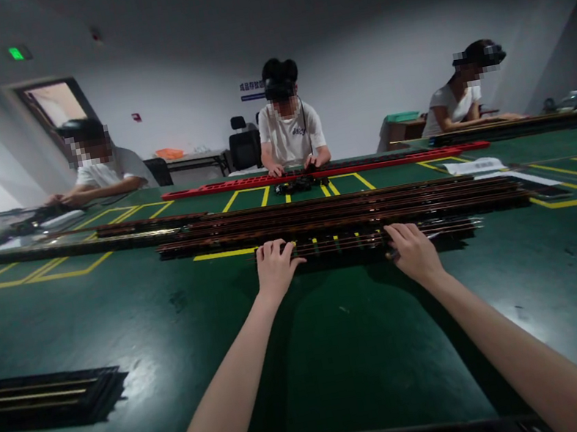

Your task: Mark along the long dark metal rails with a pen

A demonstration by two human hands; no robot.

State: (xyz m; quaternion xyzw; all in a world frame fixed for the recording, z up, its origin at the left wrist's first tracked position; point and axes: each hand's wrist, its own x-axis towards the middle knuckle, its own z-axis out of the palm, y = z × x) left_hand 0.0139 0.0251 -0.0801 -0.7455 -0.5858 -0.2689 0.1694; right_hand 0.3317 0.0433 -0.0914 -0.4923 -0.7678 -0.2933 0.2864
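Observation:
My left hand (275, 267) rests with curled fingers on the near edge of a long dark strip assembly (349, 241) lying across the green table (344, 340). My right hand (413, 250) is closed on the same strip further right, and a thin pale tool pokes out from its fingers to the right. More long dark strips (338, 214) are stacked just behind, stretching left and right.
A dark tray of strips (35, 398) lies at the near left. Three people sit at the far side of the table; the middle one works on a red rack (325, 171). Yellow lines mark the table. White papers (475, 167) lie at the right.

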